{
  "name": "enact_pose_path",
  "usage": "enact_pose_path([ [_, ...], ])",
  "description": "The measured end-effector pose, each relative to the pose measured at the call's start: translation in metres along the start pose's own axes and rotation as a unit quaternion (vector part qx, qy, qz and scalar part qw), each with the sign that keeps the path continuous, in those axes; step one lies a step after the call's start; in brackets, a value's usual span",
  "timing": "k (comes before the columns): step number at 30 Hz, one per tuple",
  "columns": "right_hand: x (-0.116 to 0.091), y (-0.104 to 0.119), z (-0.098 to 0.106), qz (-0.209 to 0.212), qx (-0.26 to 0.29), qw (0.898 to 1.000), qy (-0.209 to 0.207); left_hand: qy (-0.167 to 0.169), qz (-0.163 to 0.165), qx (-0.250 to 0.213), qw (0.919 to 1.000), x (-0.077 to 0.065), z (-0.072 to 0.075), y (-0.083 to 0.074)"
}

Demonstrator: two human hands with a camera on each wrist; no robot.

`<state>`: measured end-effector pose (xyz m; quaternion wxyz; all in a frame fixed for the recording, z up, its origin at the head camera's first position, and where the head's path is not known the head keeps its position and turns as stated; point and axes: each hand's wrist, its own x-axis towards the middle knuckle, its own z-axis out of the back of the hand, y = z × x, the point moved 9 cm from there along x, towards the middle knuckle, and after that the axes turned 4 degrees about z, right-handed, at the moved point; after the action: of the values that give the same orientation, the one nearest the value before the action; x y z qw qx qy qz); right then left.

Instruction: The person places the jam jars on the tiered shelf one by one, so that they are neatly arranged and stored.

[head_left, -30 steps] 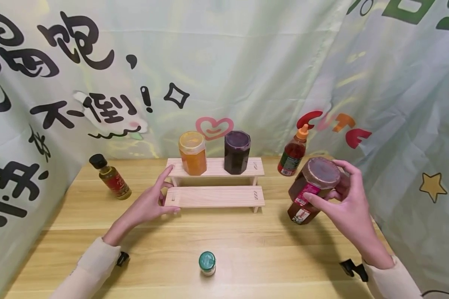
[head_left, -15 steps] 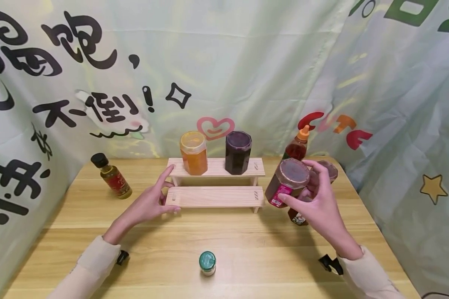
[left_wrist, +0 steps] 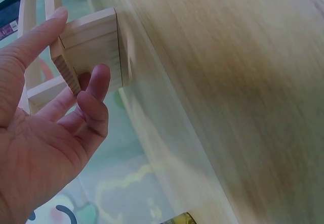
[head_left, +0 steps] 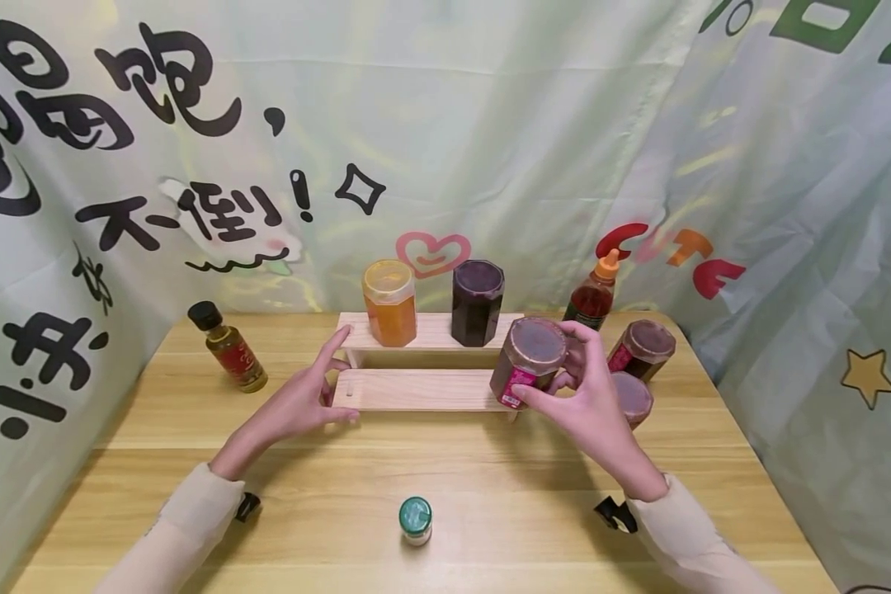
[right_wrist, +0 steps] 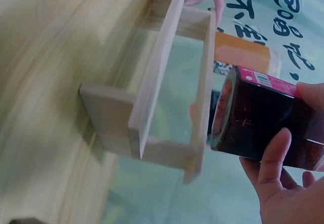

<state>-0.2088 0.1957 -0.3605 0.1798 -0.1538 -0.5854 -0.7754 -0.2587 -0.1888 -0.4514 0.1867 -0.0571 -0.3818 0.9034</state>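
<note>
In the head view my right hand (head_left: 582,392) grips a dark red-brown jam jar (head_left: 530,363) with a pink label. The jar is in the air over the right end of a two-step wooden rack's lower step; the right wrist view shows its base (right_wrist: 223,114) apart from that step. At the rack's (head_left: 416,389) left end, my left hand (head_left: 300,404) holds the wood, thumb at the front edge and index finger reaching the upper step. An orange jar (head_left: 391,309) and a dark purple jar (head_left: 478,309) stand on the upper step.
Right of the rack stand a sauce bottle (head_left: 590,301) with an orange tip and two more dark jars, one behind (head_left: 642,351) and one nearer (head_left: 634,400), partly hidden by my hand. A black-capped bottle (head_left: 233,355) is left; a green-lidded shaker (head_left: 416,520) stands in front.
My right hand has carried the jam jar leftward, from above the other jars to over the lower step's right end. My left hand stays at the rack.
</note>
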Motion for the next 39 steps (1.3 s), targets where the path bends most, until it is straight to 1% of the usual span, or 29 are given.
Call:
enact_pose_path([
  [3, 0.001, -0.003, -0.010, -0.011, 0.016, 1.000, 0.010, -0.001, -0.001, -0.003, 1.0000, 0.001, 0.000, 0.000],
  [5, 0.001, -0.003, -0.018, -0.011, 0.023, 0.999, 0.019, -0.001, 0.002, -0.005, 1.0000, 0.001, 0.000, 0.000],
  [10, 0.003, 0.000, -0.038, -0.001, 0.022, 0.999, 0.037, 0.002, 0.006, -0.006, 1.0000, 0.000, 0.000, 0.001],
  [14, 0.008, 0.003, -0.054, 0.004, 0.026, 0.999, 0.044, 0.002, 0.005, -0.003, 1.0000, -0.001, 0.001, 0.001],
  [18, 0.010, 0.004, -0.068, 0.009, 0.029, 0.998, 0.052, 0.003, 0.001, 0.001, 1.0000, 0.000, -0.001, -0.001],
  [26, 0.015, 0.001, -0.104, 0.014, 0.041, 0.996, 0.080, 0.000, 0.003, 0.006, 1.0000, 0.000, 0.000, -0.002],
  [35, 0.018, -0.003, -0.141, 0.023, 0.061, 0.993, 0.100, 0.000, 0.006, -0.001, 1.0000, 0.000, 0.000, 0.000],
  [39, 0.020, -0.005, -0.154, 0.022, 0.059, 0.992, 0.106, 0.000, 0.008, -0.007, 0.9999, 0.000, -0.001, 0.001],
])
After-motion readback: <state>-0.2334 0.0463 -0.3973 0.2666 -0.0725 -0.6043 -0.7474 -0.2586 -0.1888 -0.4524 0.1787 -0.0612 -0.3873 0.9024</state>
